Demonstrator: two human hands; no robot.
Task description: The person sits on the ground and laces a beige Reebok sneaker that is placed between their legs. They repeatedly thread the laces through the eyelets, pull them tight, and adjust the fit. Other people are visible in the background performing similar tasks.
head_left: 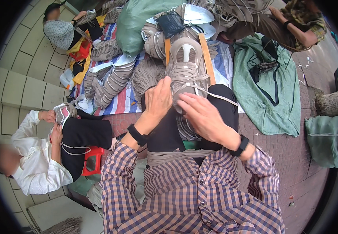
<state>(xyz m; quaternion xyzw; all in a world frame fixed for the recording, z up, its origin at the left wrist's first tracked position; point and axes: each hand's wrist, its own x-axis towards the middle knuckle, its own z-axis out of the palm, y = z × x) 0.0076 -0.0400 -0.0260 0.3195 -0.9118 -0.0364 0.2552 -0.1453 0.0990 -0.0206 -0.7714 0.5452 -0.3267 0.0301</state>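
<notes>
Pointing away lengthwise: beige shoe (186, 66)

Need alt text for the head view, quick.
Seen from above, a person's left hand and right hand work the laces of a beige sneaker held on their lap. Piles of beige shoe uppers lie on a striped mat; other people sit nearby.

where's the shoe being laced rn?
Head view, centre: the shoe lies on the lap between two orange straps, both hands touching its near end.
</notes>
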